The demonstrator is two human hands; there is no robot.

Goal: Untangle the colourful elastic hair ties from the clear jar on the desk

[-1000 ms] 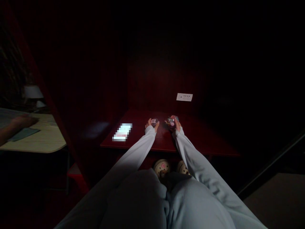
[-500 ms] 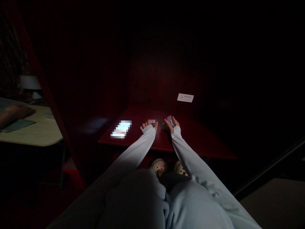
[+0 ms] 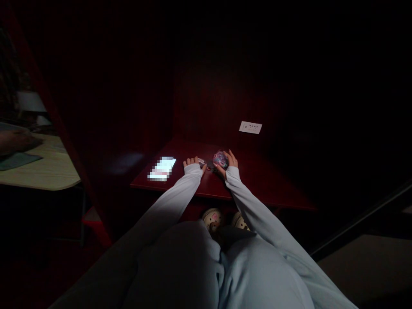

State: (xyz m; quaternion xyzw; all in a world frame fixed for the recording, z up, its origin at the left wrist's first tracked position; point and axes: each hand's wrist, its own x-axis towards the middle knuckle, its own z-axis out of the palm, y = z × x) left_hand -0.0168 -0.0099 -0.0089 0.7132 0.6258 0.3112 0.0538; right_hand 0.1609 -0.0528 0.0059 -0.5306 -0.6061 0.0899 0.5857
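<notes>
One round, glossy pink-and-blue ball is being cupped by the right hand over the dark-red wooden bench; one small transparent piece is being pinched by the left hand.

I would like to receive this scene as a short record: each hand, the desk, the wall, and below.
Left hand: holds a clear piece, partly hidden
Right hand: holds a clear ball, pink and blue inside
Red desk: bright pixelated rectangle
Wall: white socket panel
Below: two pale shoes
</notes>
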